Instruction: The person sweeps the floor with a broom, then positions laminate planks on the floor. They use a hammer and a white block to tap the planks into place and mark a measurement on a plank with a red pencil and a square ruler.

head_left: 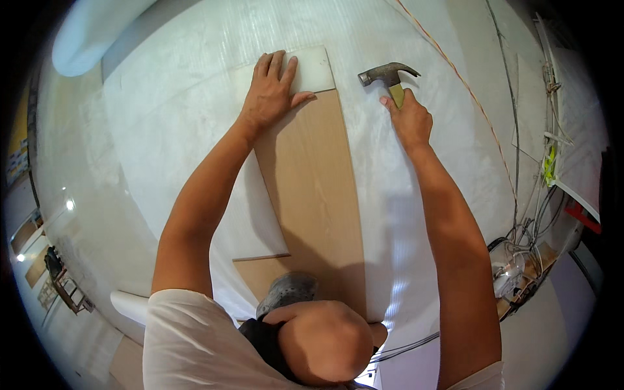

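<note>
The head camera (a fisheye) looks down at the nearby floor.

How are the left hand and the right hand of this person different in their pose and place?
The left hand is open with fingers spread, while the right hand is closed around the handle of a hammer. The left hand lies at the pale piece beyond the wood-coloured plank; the right hand is to the right of that plank, above white sheeting. Both hands are bare.
</note>
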A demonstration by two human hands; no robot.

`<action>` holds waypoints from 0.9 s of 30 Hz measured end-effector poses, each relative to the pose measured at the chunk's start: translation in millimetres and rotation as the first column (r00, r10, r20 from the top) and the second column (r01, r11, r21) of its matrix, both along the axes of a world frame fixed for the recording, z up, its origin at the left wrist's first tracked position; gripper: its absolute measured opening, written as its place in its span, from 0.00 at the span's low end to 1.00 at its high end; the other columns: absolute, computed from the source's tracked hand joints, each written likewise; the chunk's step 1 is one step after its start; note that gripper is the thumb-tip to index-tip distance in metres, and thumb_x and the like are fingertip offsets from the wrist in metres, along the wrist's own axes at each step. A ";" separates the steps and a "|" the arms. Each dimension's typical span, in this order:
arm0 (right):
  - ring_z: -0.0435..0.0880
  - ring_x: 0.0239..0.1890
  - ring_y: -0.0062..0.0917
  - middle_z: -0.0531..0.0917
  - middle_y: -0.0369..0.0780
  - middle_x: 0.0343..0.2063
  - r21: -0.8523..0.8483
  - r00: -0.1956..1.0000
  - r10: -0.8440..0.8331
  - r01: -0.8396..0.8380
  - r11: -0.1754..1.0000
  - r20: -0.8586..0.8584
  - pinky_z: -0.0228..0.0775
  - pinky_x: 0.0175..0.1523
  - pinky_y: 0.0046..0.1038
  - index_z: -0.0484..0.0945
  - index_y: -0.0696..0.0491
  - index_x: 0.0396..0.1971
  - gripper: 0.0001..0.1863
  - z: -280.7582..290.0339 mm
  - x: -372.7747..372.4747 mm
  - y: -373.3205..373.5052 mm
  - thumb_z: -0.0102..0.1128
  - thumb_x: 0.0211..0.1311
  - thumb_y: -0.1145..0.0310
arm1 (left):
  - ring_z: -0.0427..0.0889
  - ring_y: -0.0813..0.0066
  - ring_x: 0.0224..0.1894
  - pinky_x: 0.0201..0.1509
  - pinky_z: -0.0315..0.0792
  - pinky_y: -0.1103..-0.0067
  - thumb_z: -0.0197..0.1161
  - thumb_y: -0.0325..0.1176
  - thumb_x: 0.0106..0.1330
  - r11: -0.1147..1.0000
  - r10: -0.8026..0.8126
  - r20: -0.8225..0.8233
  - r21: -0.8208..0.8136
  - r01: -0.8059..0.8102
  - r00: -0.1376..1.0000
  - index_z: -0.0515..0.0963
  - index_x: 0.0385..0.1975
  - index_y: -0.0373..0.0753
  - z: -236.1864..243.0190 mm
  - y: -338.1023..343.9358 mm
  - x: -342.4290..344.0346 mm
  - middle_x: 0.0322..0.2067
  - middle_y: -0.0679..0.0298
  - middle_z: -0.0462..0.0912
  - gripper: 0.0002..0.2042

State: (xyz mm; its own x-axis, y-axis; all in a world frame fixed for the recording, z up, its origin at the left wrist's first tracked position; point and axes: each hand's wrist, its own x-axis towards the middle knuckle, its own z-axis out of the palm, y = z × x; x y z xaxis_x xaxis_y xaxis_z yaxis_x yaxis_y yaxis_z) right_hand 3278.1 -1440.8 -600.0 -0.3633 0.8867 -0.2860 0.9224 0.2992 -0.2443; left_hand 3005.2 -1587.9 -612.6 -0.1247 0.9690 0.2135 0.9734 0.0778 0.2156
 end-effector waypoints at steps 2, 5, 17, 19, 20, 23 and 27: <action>0.85 0.32 0.48 0.85 0.49 0.25 0.003 1.000 0.002 -0.002 1.000 -0.015 0.73 0.39 0.47 0.74 0.54 0.35 0.27 -0.3 -1.3 1.3 0.62 0.62 0.41 | 0.59 0.43 0.70 0.73 0.57 0.57 0.66 0.56 0.62 0.998 0.058 -0.016 -0.004 -0.058 0.998 0.67 0.65 0.31 -4.5 -5.5 9.8 0.68 0.44 0.62 0.40; 0.85 0.33 0.48 0.85 0.50 0.26 0.025 1.000 0.005 -0.005 1.000 0.005 0.74 0.40 0.47 0.74 0.54 0.35 0.27 -6.4 -0.6 -1.2 0.62 0.62 0.41 | 0.55 0.47 0.74 0.77 0.48 0.58 0.64 0.50 0.66 0.972 0.233 0.091 -0.061 -0.228 0.968 0.62 0.68 0.30 -11.7 -24.2 61.3 0.72 0.45 0.57 0.38; 0.84 0.38 0.50 0.86 0.51 0.33 0.057 0.918 0.396 -0.394 0.917 -0.033 0.75 0.43 0.44 0.77 0.55 0.44 0.20 40.5 -105.5 70.0 0.62 0.64 0.52 | 0.62 0.53 0.71 0.77 0.53 0.61 0.59 0.42 0.66 0.925 0.369 0.275 -0.019 -0.379 0.888 0.66 0.64 0.28 -12.2 -38.7 107.3 0.69 0.49 0.63 0.31; 0.84 0.40 0.49 0.86 0.50 0.36 0.114 0.841 0.541 -0.536 0.836 -0.015 0.76 0.45 0.44 0.77 0.55 0.46 0.18 53.1 -167.0 97.5 0.62 0.64 0.57 | 0.62 0.54 0.71 0.77 0.54 0.61 0.59 0.42 0.66 0.921 0.377 0.276 -0.006 -0.391 0.884 0.67 0.64 0.29 -12.4 -36.9 105.1 0.68 0.50 0.64 0.30; 0.85 0.42 0.48 0.86 0.50 0.38 0.126 0.805 0.592 -0.584 0.802 -0.034 0.76 0.45 0.44 0.77 0.55 0.47 0.18 52.7 -188.9 107.0 0.61 0.64 0.59 | 0.63 0.54 0.70 0.76 0.54 0.61 0.59 0.42 0.66 0.919 0.380 0.272 -0.001 -0.395 0.884 0.68 0.63 0.29 -13.3 -35.4 105.9 0.68 0.50 0.65 0.29; 0.85 0.43 0.47 0.86 0.49 0.39 0.088 0.851 0.504 -0.496 0.864 -0.151 0.77 0.46 0.42 0.77 0.53 0.49 0.16 37.4 -224.2 115.0 0.59 0.63 0.65 | 0.64 0.55 0.70 0.76 0.56 0.61 0.59 0.41 0.66 0.923 0.360 0.293 0.024 -0.384 0.886 0.69 0.62 0.30 -11.8 -29.6 109.4 0.67 0.50 0.66 0.28; 0.86 0.42 0.44 0.86 0.47 0.39 -0.078 0.402 0.893 -0.903 0.424 0.200 0.79 0.45 0.41 0.78 0.50 0.51 0.18 34.9 -247.0 78.9 0.51 0.61 0.75 | 0.65 0.55 0.69 0.75 0.57 0.61 0.59 0.39 0.66 0.916 0.384 0.278 0.003 -0.401 0.880 0.70 0.61 0.30 -14.6 -33.6 108.8 0.67 0.50 0.67 0.27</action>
State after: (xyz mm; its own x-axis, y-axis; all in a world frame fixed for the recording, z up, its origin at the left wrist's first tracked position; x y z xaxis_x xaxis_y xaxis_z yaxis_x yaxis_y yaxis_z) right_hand 3031.1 -1361.8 -565.1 -0.9021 0.0937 -0.4212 0.1385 0.9874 -0.0770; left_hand 3114.1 -1621.5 -627.2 -0.5520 0.8156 0.1735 0.7712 0.4203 0.4782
